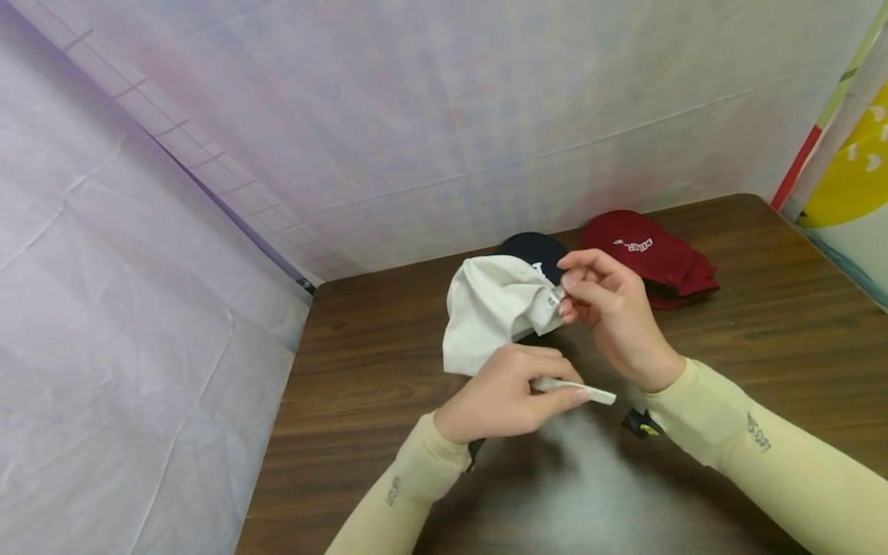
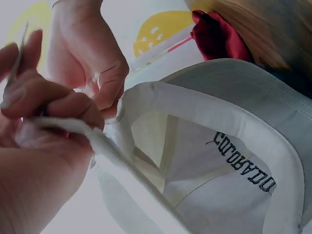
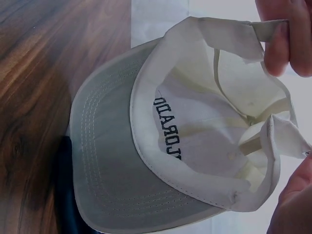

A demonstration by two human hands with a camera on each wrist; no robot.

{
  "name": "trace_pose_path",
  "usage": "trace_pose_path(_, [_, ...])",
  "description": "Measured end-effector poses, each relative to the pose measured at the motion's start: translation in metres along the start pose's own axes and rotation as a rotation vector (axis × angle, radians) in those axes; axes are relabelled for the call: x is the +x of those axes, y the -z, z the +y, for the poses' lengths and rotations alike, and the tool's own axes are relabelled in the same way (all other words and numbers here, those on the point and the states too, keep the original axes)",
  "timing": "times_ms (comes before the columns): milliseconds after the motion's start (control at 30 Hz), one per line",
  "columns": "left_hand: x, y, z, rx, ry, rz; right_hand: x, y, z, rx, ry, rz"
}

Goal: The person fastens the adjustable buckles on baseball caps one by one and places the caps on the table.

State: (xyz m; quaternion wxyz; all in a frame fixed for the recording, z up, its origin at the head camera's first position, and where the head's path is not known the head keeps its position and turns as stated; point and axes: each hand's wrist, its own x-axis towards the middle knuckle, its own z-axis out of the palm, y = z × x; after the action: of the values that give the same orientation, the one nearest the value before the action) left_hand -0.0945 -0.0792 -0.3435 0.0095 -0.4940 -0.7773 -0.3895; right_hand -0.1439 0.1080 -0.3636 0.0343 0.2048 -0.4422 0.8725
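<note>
A white baseball cap [image 1: 486, 308] is held up above the table between both hands. My left hand [image 1: 509, 393] pinches the cap's back strap [image 1: 600, 395], whose free end sticks out past the thumb. Farther off, my right hand [image 1: 617, 316] pinches the other side of the back opening, near a small shiny piece [image 1: 556, 297]. The wrist views look into the cap's inside, where dark COLORADO stitching [image 2: 243, 161] shows reversed. The grey-toned underside of the brim [image 3: 105, 161] points left in the right wrist view, away from the hands.
Behind the white cap, a navy cap [image 1: 534, 248] with a white letter lies on the brown wooden table [image 1: 361, 385]. A dark red cap [image 1: 638, 243] with white lettering sits to its right. Pale cloth sheets [image 1: 451, 116] hang behind the table and on its left.
</note>
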Motion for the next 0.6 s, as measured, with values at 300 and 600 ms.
trace_pose_path(300, [-0.005,0.012,-0.004,-0.084,0.175,0.290,-0.003,0.000,0.001,-0.001,-0.016,-0.020])
trace_pose_path(600, [-0.006,0.021,-0.008,-0.249,0.321,0.555,-0.005,-0.003,0.000,-0.023,-0.060,-0.047])
